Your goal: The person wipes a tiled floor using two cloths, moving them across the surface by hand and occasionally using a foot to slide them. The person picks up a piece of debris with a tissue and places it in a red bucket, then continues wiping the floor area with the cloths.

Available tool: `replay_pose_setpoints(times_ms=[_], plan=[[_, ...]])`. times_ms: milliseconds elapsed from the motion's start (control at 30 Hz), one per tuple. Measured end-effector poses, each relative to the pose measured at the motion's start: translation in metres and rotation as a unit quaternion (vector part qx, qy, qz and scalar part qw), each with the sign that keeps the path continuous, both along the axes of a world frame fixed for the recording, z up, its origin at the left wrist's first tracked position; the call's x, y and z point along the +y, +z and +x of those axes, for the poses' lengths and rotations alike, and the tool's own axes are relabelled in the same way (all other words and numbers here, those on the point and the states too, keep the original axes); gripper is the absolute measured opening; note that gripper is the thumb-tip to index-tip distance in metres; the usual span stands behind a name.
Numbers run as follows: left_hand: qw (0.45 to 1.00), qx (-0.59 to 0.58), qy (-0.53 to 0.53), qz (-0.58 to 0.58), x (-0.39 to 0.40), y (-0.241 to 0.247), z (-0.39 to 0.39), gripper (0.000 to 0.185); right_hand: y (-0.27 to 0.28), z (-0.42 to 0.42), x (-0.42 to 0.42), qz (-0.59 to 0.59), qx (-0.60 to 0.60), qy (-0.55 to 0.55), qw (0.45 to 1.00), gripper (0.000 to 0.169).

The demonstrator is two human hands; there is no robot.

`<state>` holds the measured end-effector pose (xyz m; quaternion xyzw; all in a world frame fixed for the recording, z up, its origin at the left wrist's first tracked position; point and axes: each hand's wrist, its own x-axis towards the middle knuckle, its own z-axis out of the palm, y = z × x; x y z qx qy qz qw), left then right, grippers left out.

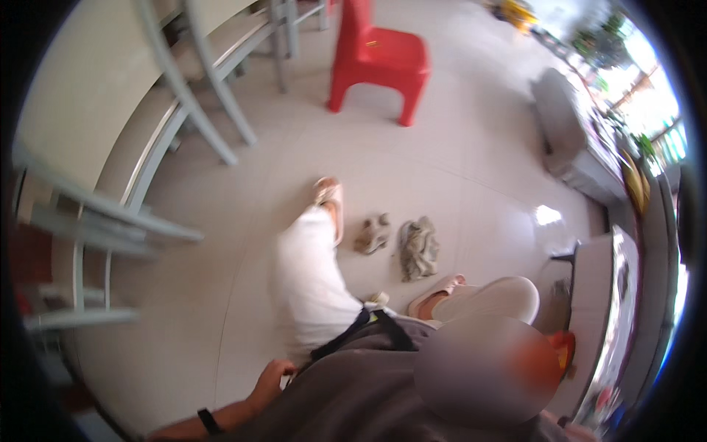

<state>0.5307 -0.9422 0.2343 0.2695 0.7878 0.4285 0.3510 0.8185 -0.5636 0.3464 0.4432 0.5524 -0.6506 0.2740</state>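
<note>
My left hand [279, 373], with a dark band on its wrist, is at the hem of my grey-brown top, beside a black strap [337, 337]; its fingers are bent, and whether they grip anything is unclear. My right hand is not plainly visible; only a bit of skin shows at the lower right edge, near a blurred patch. On the tiled floor between my feet lie a crumpled grey-beige cloth item [420, 248] and a smaller crumpled one [375, 235]. My white trousers [312, 271] and pale pink shoes [442, 295] frame them.
A red plastic chair [395, 58] stands ahead. Grey-framed chairs [152, 166] line a pale table [72, 99] on the left. A grey sofa-like seat [558, 110] and a light low cabinet or table [591, 298] are on the right. An orange item [563, 351] shows beside the blurred patch.
</note>
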Motion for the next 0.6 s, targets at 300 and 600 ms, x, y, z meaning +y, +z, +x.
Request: replay_pose_setpoints(times_ms=[300,600], plan=[[0.966,-0.240,-0.026,-0.094,0.063,-0.007,-0.033,0.023,0.012,-0.049,0.000,0.021,0.012,-0.034,0.999,0.033],[0.889,-0.451,-0.013,-0.084,0.023,0.009,-0.038,0.021,0.041,-0.073,0.008,-0.045,-0.025,-0.089,0.995,0.024]])
